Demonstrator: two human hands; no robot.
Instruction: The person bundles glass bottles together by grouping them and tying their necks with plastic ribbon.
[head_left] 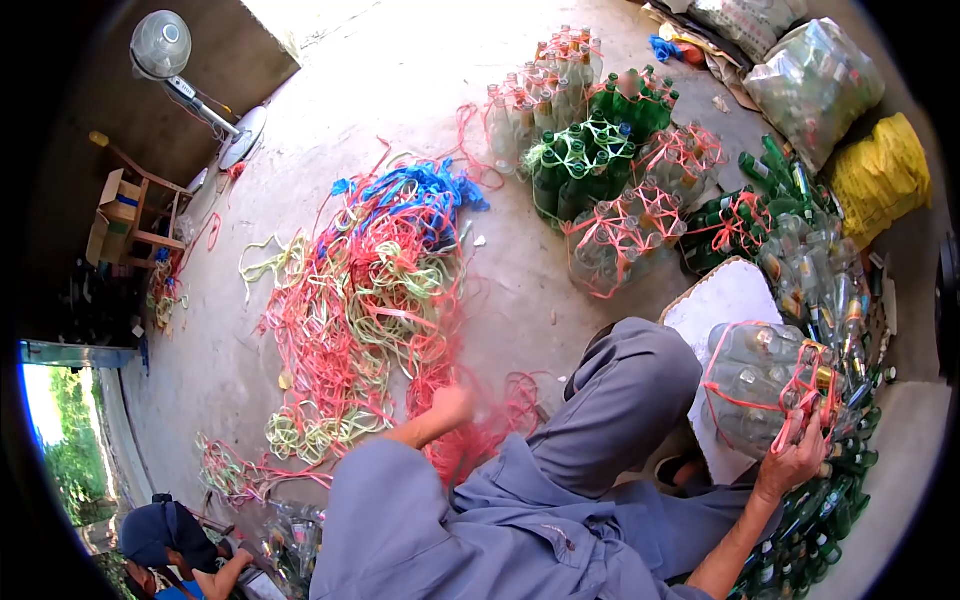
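Observation:
My right hand (795, 458) is closed on pink-red plastic string (790, 428) at the neck end of a bundle of clear glass bottles (745, 375). The bundle lies on its side with red string around it, resting on a white board (722, 305) beside my knee. My left hand (452, 406) is over the near edge of a big tangle of string (370, 290) in red, pale green and blue. Motion smears its fingers and the red strands around it, so its grip is unclear.
Upright tied bundles of green bottles (580, 170) and clear bottles (625, 235) stand ahead. Loose bottles (815, 265) pile up along the right, by a yellow sack (882, 175). A fan (190, 95) stands far left. Another person (165, 535) works at lower left.

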